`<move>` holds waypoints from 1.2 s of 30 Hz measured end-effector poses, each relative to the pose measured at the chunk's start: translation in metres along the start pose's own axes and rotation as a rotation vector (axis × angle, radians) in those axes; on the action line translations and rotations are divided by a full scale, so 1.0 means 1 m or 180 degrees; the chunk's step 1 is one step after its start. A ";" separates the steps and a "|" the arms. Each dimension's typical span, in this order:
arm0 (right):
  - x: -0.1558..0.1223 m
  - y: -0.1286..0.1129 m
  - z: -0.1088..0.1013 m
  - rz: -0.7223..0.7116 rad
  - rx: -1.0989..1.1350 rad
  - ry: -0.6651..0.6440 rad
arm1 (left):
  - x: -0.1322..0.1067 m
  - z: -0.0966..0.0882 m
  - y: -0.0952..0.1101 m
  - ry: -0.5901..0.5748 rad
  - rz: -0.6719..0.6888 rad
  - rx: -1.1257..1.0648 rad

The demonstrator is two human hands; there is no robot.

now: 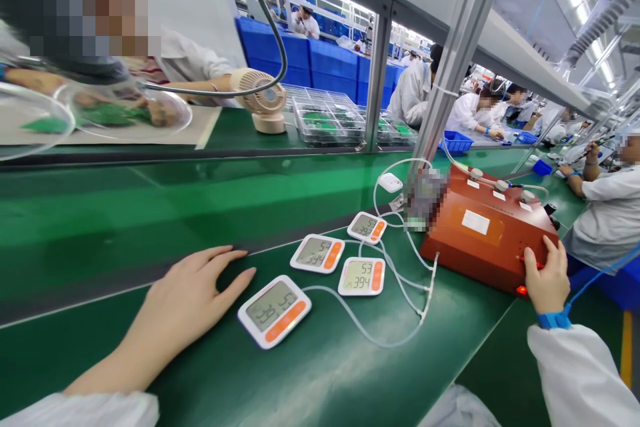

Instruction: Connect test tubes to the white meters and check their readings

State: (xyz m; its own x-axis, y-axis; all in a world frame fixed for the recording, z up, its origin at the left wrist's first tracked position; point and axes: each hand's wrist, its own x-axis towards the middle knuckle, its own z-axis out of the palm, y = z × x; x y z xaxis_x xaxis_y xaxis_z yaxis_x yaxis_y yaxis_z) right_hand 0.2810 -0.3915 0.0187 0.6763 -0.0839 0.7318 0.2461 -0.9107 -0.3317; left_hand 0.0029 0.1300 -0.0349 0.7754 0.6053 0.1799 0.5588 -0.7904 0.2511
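Note:
My left hand [193, 293] lies flat on the green bench, fingers stretched out, just left of the nearest white and orange monitor [274, 311]. Three more like it, the middle-left monitor [318, 253], the middle-right monitor [361, 276] and the far monitor [367, 227], show lit digits. Clear tubes [400, 320] join them to an orange box [487, 230]. My right hand [547, 277] rests on the box's near right corner, fingers curled over its edge by a red switch [521, 290]. A blue strap [554, 319] circles that wrist.
A green conveyor belt [150, 213] runs behind the monitors. Across it sit a beige fan [265, 100], clear trays of boards [327, 120] and a person under a magnifier lamp [125, 113]. Slanted metal posts [450, 73] rise mid-bench. Other workers sit at right, one close by [607, 213].

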 end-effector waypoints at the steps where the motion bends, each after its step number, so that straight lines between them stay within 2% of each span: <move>1: 0.000 0.001 0.000 -0.0017 0.0013 -0.0014 | 0.000 0.000 0.000 -0.0010 -0.0003 -0.0001; 7: -0.002 0.007 -0.001 -0.0074 0.0215 -0.0106 | 0.001 0.001 0.000 0.0028 0.0012 0.0064; 13: -0.002 0.009 0.002 -0.0090 0.0354 0.0041 | 0.000 -0.001 0.002 -0.0060 0.0006 0.0079; 25: 0.000 0.018 0.004 0.0114 0.0673 -0.0086 | -0.001 -0.003 0.004 -0.0109 0.0023 0.0105; 36: 0.000 0.015 0.004 0.0177 0.0694 -0.0063 | 0.000 -0.003 0.004 -0.0109 0.0007 0.0140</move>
State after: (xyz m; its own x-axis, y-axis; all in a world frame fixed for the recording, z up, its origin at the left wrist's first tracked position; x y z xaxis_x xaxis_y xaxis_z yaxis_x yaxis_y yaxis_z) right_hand 0.2878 -0.4037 0.0112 0.7060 -0.1217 0.6977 0.3508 -0.7958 -0.4937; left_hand 0.0040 0.1270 -0.0306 0.7858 0.6007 0.1476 0.5690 -0.7955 0.2085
